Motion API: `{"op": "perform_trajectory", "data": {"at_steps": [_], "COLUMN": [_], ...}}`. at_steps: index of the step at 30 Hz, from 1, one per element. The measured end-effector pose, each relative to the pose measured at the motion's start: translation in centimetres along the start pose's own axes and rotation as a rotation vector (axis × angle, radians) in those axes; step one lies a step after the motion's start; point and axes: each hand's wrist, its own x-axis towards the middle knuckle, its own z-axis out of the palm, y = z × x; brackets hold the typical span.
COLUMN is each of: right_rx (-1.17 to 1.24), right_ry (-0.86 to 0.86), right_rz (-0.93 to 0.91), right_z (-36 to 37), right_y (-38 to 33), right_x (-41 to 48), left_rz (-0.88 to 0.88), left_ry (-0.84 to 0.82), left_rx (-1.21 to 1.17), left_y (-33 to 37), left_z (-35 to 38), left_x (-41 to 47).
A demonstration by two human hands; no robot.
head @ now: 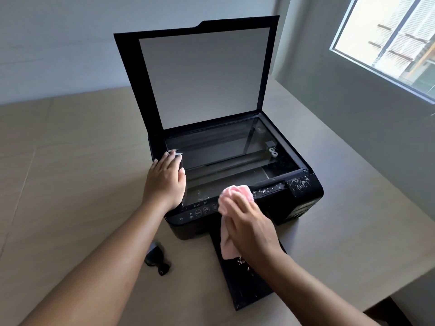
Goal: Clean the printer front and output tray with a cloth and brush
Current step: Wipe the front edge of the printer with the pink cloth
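Observation:
A black printer (303, 196) stands on the table with its scanner lid (202, 74) raised upright and the glass (223, 149) exposed. My left hand (164, 182) lies flat on the printer's front left corner, fingers together. My right hand (249, 229) presses a pink cloth (237, 194) onto the front top edge, just right of the button panel (197, 212). White crumbs (299, 183) speckle the front right corner and the strip beside the cloth. The output tray (244, 285) sticks out toward me under my right wrist, with some specks on it. A small black brush (157, 257) lies left of the tray.
The beige table (70, 172) extends to the left and right of the printer; its right edge (400, 278) drops off near the tray. A grey wall with a window (388, 38) is at the right.

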Motion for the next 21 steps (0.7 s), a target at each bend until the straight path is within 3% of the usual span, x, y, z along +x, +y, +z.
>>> {"op": "perform_trajectory", "data": {"at_steps": [6,12,18,21], "right_rx": [-0.009,0.151,0.080,0.122], "right_ry": [-0.029,0.040,-0.099,0.008], "right_rz": [-0.041,-0.030,-0.173,-0.108], "right_z": [-0.1,0.1,0.4,0.2], "right_y": [-0.6,-2.4,-2.4,-2.0], "right_x": [0.3,1.4,3.9,3.5], "left_rz": [-0.003,-0.003,-0.013,-0.013], "left_ry": [0.004,-0.011,-0.002,0.014], "left_rx": [0.003,-0.017,-0.063,-0.069], "left_y": [0.1,0.1,-0.1,-0.1], "left_z": [0.0,0.0,-0.3,-0.2], "left_x": [0.1,0.1,0.1,0.1]}}
